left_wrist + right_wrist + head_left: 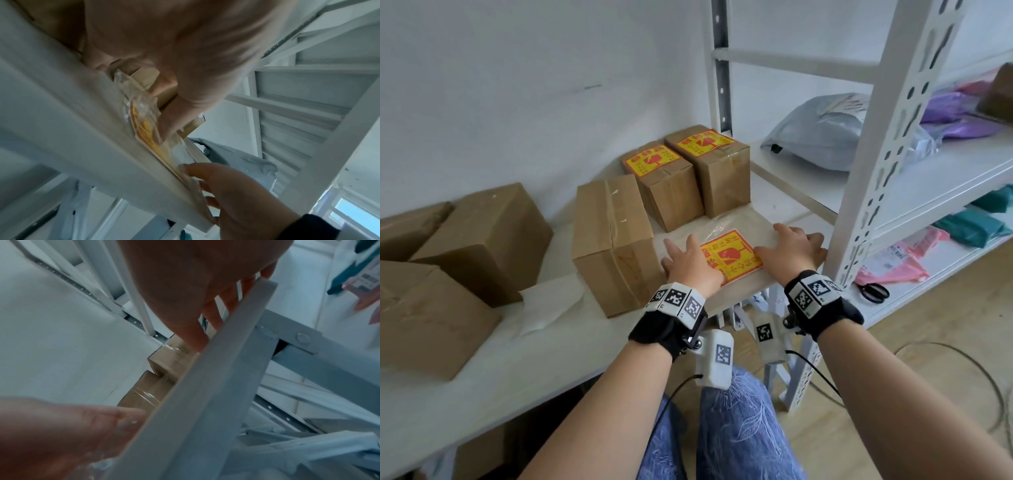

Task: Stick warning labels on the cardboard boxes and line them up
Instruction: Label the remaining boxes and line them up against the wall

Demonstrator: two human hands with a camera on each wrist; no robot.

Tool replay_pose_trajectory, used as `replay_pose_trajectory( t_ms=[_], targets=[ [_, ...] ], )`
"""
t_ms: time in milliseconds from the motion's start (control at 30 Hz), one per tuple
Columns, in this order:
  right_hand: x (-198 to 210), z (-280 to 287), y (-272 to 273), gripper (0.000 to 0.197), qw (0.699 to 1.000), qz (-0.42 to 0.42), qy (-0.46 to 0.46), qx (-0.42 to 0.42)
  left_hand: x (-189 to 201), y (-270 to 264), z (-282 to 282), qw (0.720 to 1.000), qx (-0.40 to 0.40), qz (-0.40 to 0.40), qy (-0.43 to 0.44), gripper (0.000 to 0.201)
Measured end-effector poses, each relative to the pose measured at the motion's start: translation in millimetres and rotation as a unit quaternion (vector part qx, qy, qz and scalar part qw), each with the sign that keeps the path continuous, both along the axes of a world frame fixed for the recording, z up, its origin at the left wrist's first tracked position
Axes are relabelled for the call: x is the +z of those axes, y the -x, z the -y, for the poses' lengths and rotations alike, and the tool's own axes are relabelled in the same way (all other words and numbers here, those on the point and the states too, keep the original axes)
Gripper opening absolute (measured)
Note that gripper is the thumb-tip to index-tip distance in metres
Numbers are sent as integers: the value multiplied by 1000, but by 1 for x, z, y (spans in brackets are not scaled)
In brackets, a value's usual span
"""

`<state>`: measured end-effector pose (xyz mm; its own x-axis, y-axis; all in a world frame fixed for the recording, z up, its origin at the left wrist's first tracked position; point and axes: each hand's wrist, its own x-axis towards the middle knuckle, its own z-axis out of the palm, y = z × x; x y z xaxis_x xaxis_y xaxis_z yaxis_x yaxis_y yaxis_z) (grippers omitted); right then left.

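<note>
A pack of yellow-and-red warning labels [729,257] in a clear sleeve lies flat at the table's right end. My left hand [688,257] rests on its left part with fingers spread flat. In the left wrist view the left thumb [168,120] presses on the labels [144,128]. My right hand [791,250] lies flat on the pack's right corner, fingers reaching toward the table edge. Two labelled cardboard boxes [664,185] [712,168] stand side by side behind the pack. A plain brown box [613,240] stands just left of my left hand.
More plain boxes [482,240] [424,318] sit on the table [551,359] to the left. A white metal shelf rack [887,137] stands close on the right, holding a grey mailer bag [822,133], coloured bags and black scissors [875,291]. Cables lie on the floor.
</note>
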<state>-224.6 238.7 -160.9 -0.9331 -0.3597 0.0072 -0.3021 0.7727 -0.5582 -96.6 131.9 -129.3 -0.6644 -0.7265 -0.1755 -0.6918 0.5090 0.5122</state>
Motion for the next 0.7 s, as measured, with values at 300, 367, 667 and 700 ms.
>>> replay_pose_trajectory(
  t_ms=[300,367,667,700],
  targets=[
    [-13,7,-12,40,997,-76,17,8,-4,5,8,949,175,-206,-161,71],
    [-16,8,-14,38,996,-89,25,4,-10,5,9,944,185,-219,-161,70],
    [0,8,-24,17,956,-42,280,-71,-6,-1,2,907,190,-309,-215,103],
    [2,7,-25,18,949,-33,304,-74,-9,-2,5,902,193,-313,-228,98]
  ],
)
